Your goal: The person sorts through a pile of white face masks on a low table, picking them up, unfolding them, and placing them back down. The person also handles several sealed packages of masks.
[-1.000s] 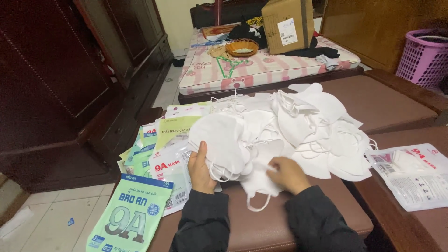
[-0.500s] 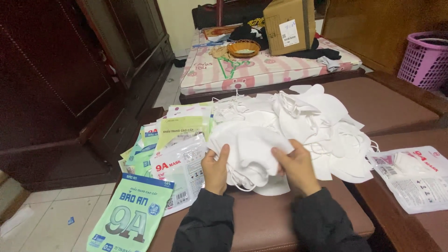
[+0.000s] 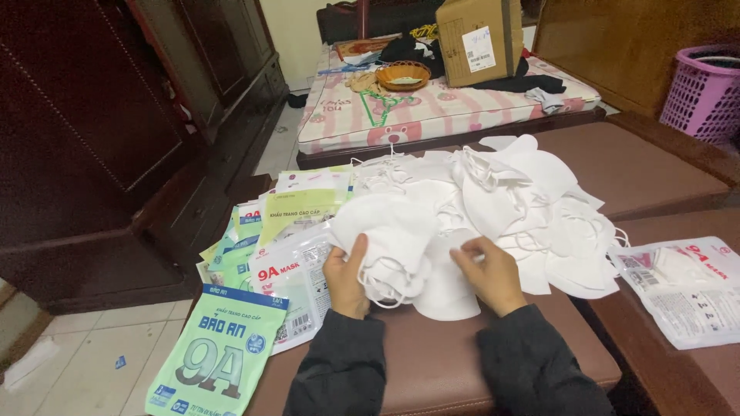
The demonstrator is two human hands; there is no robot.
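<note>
A big heap of white face masks [image 3: 501, 208] with ear loops lies on a brown cushioned bench [image 3: 439, 362]. My left hand [image 3: 347, 277] grips a small stack of white masks [image 3: 389, 239] at the heap's near edge, thumb on top. My right hand [image 3: 489, 273] rests on a mask lying just right of that stack, fingers pinching its edge. Both arms are in dark sleeves. To the left of my left hand lie several flat mask packets [image 3: 289, 231], green, white and clear, and one green packet [image 3: 220, 354] hangs over the bench's front left corner.
A clear packet with masks [image 3: 686, 289] lies on the bench at the right. Dark wooden cabinets [image 3: 116, 131] line the left. Behind, a pink patterned mattress [image 3: 439, 104] carries a cardboard box [image 3: 478, 38], a small basket [image 3: 402, 75] and clothes. A pink plastic basket [image 3: 705, 88] stands far right.
Both hands have gathered masks from the heap's near edge into a stack. My left hand now holds that stack and my right hand has shifted right onto another mask.
</note>
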